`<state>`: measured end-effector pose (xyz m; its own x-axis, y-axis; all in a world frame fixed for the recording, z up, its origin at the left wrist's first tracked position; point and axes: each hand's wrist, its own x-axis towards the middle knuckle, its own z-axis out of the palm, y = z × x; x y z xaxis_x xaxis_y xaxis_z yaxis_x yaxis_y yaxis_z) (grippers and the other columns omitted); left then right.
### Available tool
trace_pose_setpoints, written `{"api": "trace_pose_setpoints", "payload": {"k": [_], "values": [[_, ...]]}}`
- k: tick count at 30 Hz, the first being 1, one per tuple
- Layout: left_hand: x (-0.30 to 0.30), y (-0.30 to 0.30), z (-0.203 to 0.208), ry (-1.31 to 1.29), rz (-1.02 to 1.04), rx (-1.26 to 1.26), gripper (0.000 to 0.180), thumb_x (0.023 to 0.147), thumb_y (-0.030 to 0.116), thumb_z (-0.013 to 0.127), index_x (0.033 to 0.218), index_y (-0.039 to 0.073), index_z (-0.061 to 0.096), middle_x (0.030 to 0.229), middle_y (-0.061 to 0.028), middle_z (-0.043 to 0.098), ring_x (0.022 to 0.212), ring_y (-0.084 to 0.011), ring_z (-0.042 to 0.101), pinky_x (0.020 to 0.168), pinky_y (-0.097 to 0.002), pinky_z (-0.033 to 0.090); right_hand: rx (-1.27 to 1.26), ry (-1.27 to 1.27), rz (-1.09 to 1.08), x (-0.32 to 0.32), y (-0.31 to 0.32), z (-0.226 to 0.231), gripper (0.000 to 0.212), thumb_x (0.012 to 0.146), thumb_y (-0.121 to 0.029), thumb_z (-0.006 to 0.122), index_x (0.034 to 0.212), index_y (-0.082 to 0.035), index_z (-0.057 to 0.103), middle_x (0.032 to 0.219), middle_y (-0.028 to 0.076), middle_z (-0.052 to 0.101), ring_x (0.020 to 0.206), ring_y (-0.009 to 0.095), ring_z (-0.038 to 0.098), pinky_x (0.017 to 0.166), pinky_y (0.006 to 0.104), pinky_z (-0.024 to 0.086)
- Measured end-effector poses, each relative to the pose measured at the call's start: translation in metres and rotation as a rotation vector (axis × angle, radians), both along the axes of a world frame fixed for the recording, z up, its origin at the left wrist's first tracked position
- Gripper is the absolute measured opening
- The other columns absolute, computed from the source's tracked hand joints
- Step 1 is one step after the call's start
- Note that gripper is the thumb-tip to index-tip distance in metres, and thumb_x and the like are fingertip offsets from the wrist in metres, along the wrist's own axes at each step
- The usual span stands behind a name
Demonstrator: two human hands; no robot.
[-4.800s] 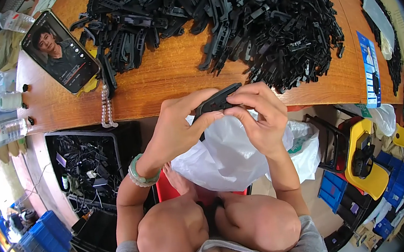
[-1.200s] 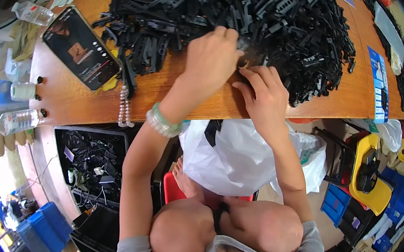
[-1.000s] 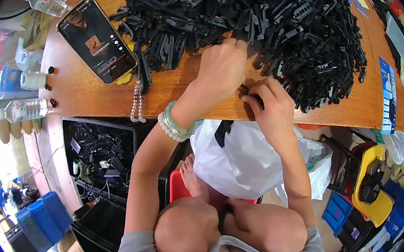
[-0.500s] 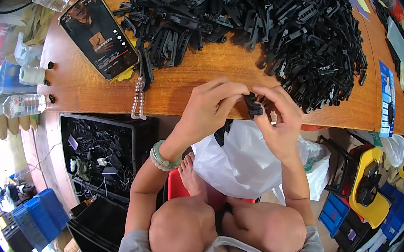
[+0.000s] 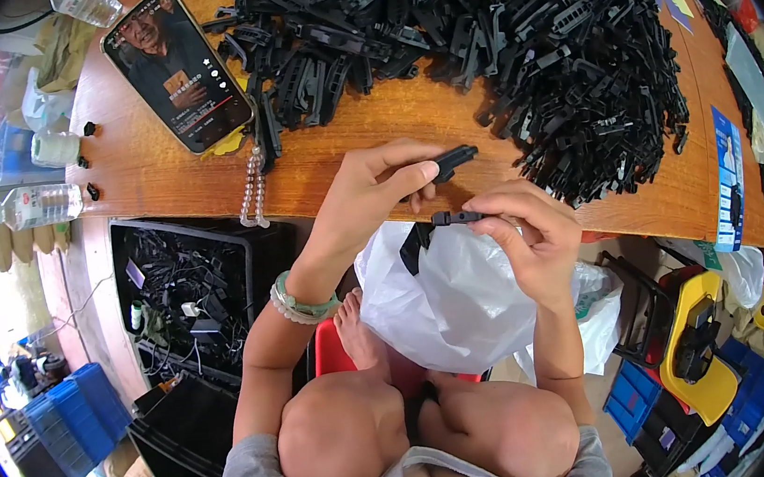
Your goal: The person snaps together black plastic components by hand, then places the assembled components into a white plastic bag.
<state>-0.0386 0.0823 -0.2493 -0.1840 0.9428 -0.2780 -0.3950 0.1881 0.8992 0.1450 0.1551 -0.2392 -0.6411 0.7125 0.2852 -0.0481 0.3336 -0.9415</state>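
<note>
Two slender pieces (image 5: pixel 456 162) (black, matte plastic)

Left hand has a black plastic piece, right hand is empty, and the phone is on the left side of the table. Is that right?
The right hand is not empty: the head view shows it holding a small black piece. The left hand does have a black plastic piece, and the phone is on the left side of the table.

Two hands (image 5: pixel 367 193) (image 5: pixel 538 244) hold two black parts (image 5: pixel 455 162) (image 5: pixel 455 218), one each; left: one phone (image 5: pixel 177 71), two clear bottles (image 5: pixel 39 205) (image 5: pixel 88 6), one bead strap (image 5: pixel 253 187).
</note>
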Motion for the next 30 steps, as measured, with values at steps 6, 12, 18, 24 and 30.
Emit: {"api": "trace_pose_setpoints", "payload": {"k": [6, 12, 18, 24, 30], "values": [[0.012, -0.002, 0.003, 0.2, -0.087, 0.078, 0.021, 0.09, 0.01, 0.059, 0.1, -0.007, 0.067, 0.087, -0.0065, 0.064, 0.077, -0.0082, 0.058, 0.063, -0.0226, 0.048, 0.097, -0.052, -0.117, -0.004, -0.008, -0.011, 0.017, 0.074, 0.01, 0.067, 0.089, 0.003, 0.066, 0.083, 0.011, 0.064, 0.071, 0.019, 0.063, 0.062, 0.0274, 0.05], [0.017, -0.006, 0.003, 0.299, 0.057, -0.005, 0.023, 0.09, 0.012, 0.06, 0.102, -0.006, 0.066, 0.085, -0.0081, 0.066, 0.074, -0.008, 0.059, 0.063, -0.0225, 0.049, -0.034, 0.078, -0.099, -0.001, -0.012, -0.019, 0.012, 0.076, 0.012, 0.065, 0.085, 0.004, 0.065, 0.085, 0.012, 0.063, 0.066, 0.017, 0.062, 0.056, 0.0249, 0.052], [0.02, -0.007, 0.009, 0.208, -0.169, -0.07, 0.027, 0.089, 0.011, 0.061, 0.112, -0.004, 0.062, 0.082, -0.0079, 0.066, 0.074, -0.0082, 0.06, 0.063, -0.0234, 0.049, -0.077, 0.166, -0.131, 0.0, -0.008, -0.027, 0.013, 0.078, 0.013, 0.064, 0.087, 0.005, 0.065, 0.088, 0.014, 0.062, 0.068, 0.016, 0.062, 0.059, 0.025, 0.053], [0.033, -0.011, 0.015, 0.422, -0.112, 0.191, 0.029, 0.087, 0.006, 0.062, 0.115, -0.001, 0.057, 0.081, -0.0091, 0.066, 0.074, -0.0142, 0.064, 0.067, -0.0272, 0.05, -0.162, 0.202, -0.125, 0.001, -0.008, -0.024, 0.014, 0.078, 0.013, 0.064, 0.089, 0.005, 0.066, 0.092, 0.013, 0.06, 0.074, 0.015, 0.061, 0.064, 0.0238, 0.052], [0.03, -0.013, 0.006, 0.518, -0.151, 0.204, 0.028, 0.085, 0.007, 0.063, 0.111, -0.001, 0.056, 0.081, -0.0137, 0.064, 0.073, -0.0237, 0.064, 0.065, -0.0315, 0.049, 0.098, 0.086, -0.156, 0.008, -0.005, -0.03, 0.022, 0.072, 0.005, 0.073, 0.093, 0.001, 0.067, 0.093, 0.01, 0.056, 0.08, 0.017, 0.057, 0.066, 0.026, 0.05]]}}
